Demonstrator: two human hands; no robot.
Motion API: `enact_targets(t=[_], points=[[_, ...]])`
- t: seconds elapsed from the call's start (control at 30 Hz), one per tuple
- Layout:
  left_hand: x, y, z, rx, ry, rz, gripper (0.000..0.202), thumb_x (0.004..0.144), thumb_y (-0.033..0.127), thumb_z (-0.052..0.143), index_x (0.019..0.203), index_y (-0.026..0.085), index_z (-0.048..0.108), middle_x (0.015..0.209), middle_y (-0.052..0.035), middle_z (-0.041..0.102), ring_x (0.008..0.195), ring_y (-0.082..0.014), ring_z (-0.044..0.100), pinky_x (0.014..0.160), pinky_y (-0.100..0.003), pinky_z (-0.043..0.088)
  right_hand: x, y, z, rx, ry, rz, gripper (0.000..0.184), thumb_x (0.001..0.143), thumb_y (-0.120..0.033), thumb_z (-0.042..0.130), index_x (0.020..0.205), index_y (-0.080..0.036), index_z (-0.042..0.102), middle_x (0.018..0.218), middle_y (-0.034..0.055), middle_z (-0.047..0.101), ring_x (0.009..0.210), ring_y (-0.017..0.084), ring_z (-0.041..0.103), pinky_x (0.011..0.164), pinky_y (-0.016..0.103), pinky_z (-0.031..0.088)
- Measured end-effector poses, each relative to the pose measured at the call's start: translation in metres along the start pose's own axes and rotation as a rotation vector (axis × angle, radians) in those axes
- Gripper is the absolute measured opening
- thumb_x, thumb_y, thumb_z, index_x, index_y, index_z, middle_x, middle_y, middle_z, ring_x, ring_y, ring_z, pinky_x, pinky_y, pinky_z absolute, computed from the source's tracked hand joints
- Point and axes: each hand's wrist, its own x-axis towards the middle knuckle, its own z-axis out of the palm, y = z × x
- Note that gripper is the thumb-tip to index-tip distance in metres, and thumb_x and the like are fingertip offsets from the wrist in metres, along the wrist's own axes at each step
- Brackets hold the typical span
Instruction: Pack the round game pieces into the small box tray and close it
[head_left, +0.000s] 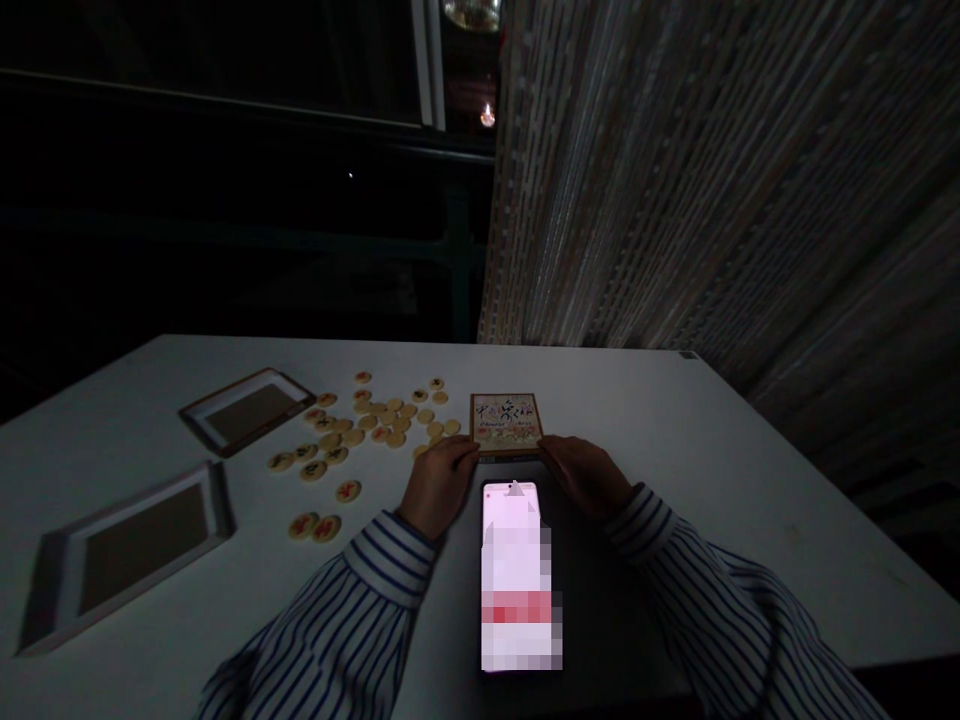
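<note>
A flat square with a brown border and "Chinese chess" printed on it (pixel 505 415) lies on the white table in front of me; it looks like a folded game board. My left hand (pixel 439 485) pinches its near left corner between thumb and fingers. At the near right corner, my right hand (pixel 589 475) grips it the same way. Just below sits a phone (pixel 517 560) with a lit screen, between my forearms. Round wooden Chinese chess pieces (pixel 347 491) are scattered left of the board, some showing red or black characters.
On the table's left (pixel 300 620) lie two shallow box halves: a near one (pixel 37 600) and a far one (pixel 223 447), both with the hollow side up. A string curtain (pixel 637 180) hangs behind the table at the right. The room is dark.
</note>
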Motion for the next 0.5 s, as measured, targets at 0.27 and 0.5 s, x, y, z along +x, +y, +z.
enact_targets(t=[0.27,0.5], points=[[-0.0004,0.0010,0.0003,0.055,-0.012,0.037,0.026,0.079,0.022,0.044,0.088,0.018,0.067,0.097,-0.0062,0.066,0.090,-0.0193,0.060,0.084,-0.034,0.047,0.0001,-0.0001,-0.0007,-0.035,0.002,0.013,0.025,0.088,-0.024,0.035,0.103,-0.018,0.055,0.099,0.0063,0.063,0.083,0.017,0.056,0.069,0.028,0.041],[-0.0003,-0.0009,0.0023,0.083,-0.013,0.028,0.027,0.079,0.021,0.043,0.090,0.015,0.067,0.100,-0.0072,0.066,0.093,-0.0188,0.060,0.086,-0.034,0.046,-0.0003,0.0001,0.0003,-0.032,0.009,0.011,0.025,0.088,-0.024,0.036,0.102,-0.018,0.056,0.099,0.0069,0.063,0.084,0.017,0.057,0.071,0.028,0.041]])
